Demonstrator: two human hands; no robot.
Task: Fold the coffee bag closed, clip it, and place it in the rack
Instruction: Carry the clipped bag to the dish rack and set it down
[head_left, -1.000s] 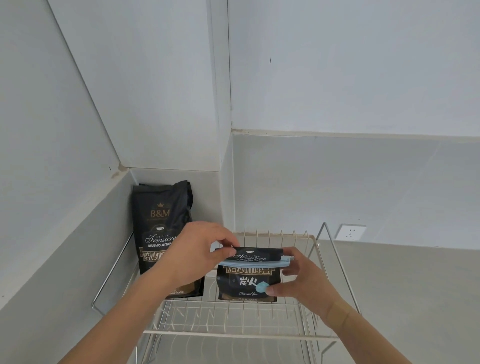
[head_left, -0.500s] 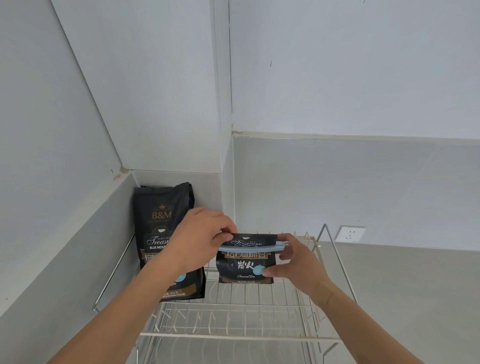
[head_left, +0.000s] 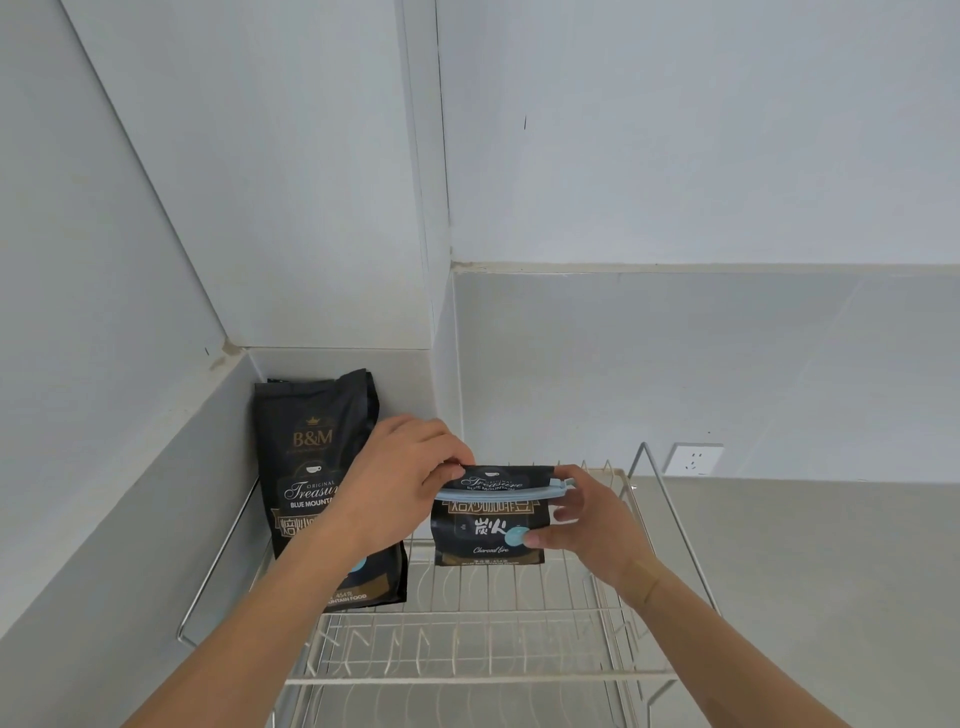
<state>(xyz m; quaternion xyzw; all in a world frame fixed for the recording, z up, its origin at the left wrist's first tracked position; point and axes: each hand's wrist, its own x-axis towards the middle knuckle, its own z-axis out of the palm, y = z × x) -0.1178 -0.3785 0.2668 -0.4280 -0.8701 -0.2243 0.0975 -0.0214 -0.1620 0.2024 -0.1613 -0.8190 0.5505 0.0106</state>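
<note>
A small black coffee bag (head_left: 485, 535) with its top folded down stands upright over the wire rack (head_left: 467, 618), towards its back. A long pale blue clip (head_left: 501, 491) runs across the fold. My left hand (head_left: 400, 488) pinches the bag's top left corner at the clip's end. My right hand (head_left: 587, 525) holds the bag's right side, thumb on the front near a blue round sticker, fingers behind the clip's right end. Whether the bag's bottom rests on the rack wires I cannot tell.
A taller black B&M coffee bag (head_left: 317, 467) stands in the rack's back left corner, leaning on the wall. The rack has raised side handles (head_left: 670, 519) and a lower tier below. A wall socket (head_left: 693, 460) is at the right; grey counter lies beyond.
Both hands have carried the clipped bag a little farther back over the rack and slightly lower. The grip on it is the same.
</note>
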